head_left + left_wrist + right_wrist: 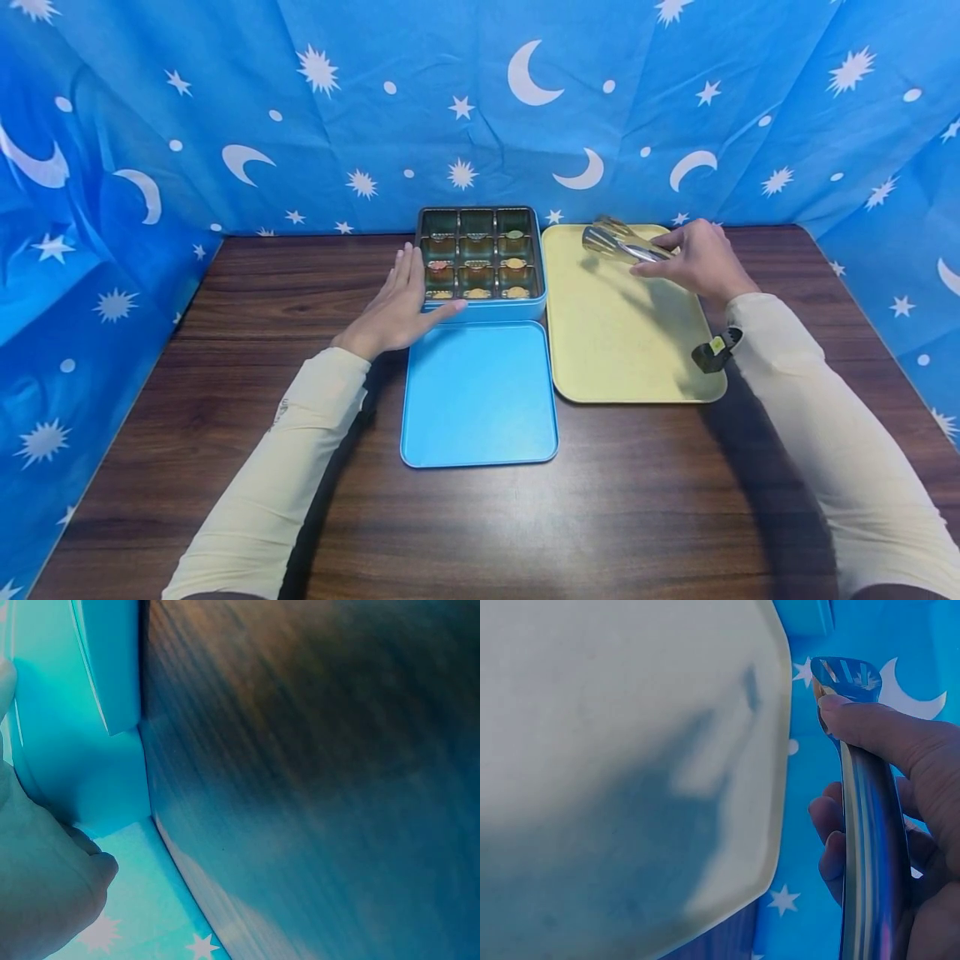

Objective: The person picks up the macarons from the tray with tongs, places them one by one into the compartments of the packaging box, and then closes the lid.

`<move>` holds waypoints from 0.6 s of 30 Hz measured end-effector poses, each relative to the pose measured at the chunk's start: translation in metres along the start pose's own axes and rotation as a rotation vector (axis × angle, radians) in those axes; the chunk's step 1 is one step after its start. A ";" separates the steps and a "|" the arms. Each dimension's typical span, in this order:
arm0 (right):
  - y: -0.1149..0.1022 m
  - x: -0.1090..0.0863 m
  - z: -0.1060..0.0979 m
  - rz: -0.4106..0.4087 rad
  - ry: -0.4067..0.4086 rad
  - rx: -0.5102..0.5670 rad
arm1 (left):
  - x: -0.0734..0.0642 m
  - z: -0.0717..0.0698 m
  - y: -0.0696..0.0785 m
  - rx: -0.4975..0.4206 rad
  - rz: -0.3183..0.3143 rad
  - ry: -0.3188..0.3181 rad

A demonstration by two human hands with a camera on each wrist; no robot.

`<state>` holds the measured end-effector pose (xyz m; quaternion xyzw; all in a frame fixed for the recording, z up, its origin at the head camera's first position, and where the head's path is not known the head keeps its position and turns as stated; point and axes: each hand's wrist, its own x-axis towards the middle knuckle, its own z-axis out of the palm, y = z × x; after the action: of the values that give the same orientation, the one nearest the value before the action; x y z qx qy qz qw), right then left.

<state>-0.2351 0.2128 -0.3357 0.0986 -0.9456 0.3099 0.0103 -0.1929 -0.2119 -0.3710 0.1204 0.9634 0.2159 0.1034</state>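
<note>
A blue tin (502,311) with a dark divided insert (495,242) stands at the back of the table. Small green, red and yellow-orange pieces show in several of its compartments. My left hand (397,304) lies against the tin's left side, fingers extended and thumb stretched along the front; the left wrist view catches part of this hand (49,877) beside the blue wall. Over the yellow tray (622,350), my right hand (697,262) grips metal tongs (630,247). Seen from the right wrist, the thumb and fingers wrap the tongs' shiny arms (870,847), and the tongs hold nothing visible.
In front of the tin lies a flat blue lid (480,396), with the yellow tray along its right side. Blue cloth (420,100) with white moons and stars hangs behind the dark wooden table (525,533) and at both sides.
</note>
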 end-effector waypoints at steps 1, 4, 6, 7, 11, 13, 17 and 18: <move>-0.002 0.002 0.000 -0.010 0.001 -0.004 | 0.000 0.000 0.000 -0.002 0.000 -0.001; -0.010 0.007 0.000 -0.014 0.006 -0.011 | -0.001 -0.001 0.000 -0.007 -0.005 -0.006; -0.015 0.011 0.000 -0.017 0.006 -0.015 | -0.002 -0.001 0.000 -0.009 -0.007 -0.004; -0.018 0.012 0.000 -0.018 0.004 -0.018 | -0.002 -0.001 0.000 -0.009 -0.009 -0.005; -0.031 0.020 0.001 -0.025 -0.022 -0.002 | -0.002 -0.001 0.001 -0.009 -0.011 0.000; -0.037 0.024 0.003 -0.028 -0.031 0.005 | -0.002 0.000 0.000 -0.005 -0.006 0.000; -0.048 0.032 0.007 -0.039 -0.033 0.009 | -0.001 0.000 0.000 -0.001 -0.003 0.000; -0.051 0.034 0.008 -0.037 -0.035 0.011 | -0.001 0.000 0.000 -0.001 -0.004 0.001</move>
<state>-0.2585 0.1615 -0.3099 0.1214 -0.9419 0.3131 -0.0010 -0.1918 -0.2124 -0.3712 0.1182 0.9636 0.2162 0.1036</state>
